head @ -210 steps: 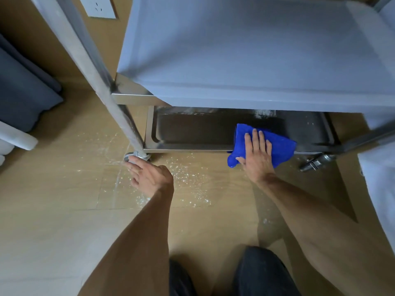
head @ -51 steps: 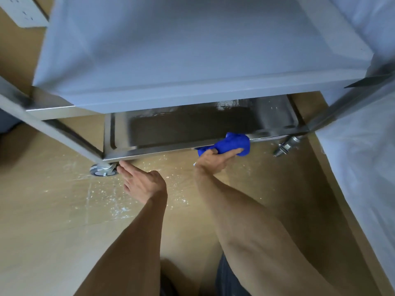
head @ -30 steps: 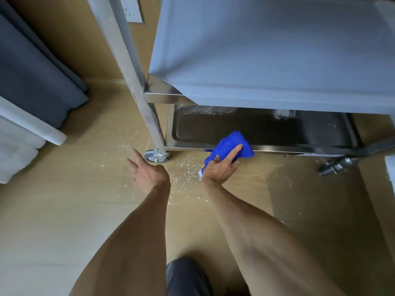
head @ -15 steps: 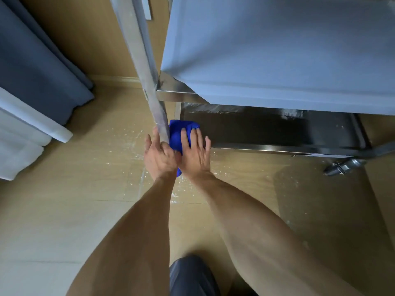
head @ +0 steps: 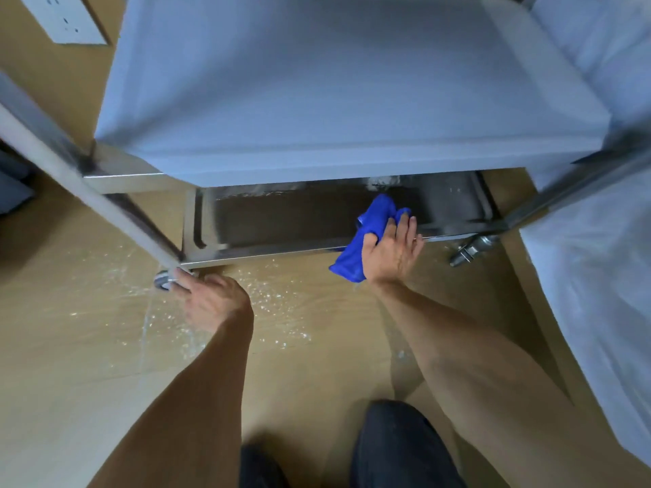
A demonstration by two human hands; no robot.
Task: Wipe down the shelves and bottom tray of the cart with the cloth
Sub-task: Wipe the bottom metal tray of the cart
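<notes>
Down by the cart's front caster [head: 162,278] the left hand [head: 211,299] rests empty, fingers loosely extended toward the wheel, while the right hand [head: 392,253], fingers straight, presses the bunched blue cloth [head: 366,234] against the bottom tray [head: 281,220] front rim, cloth spilling out left of the palm.

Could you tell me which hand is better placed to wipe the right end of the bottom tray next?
The right hand: it already presses the blue cloth on the bottom tray near that end. The left hand is at the caster, without cloth.
</notes>
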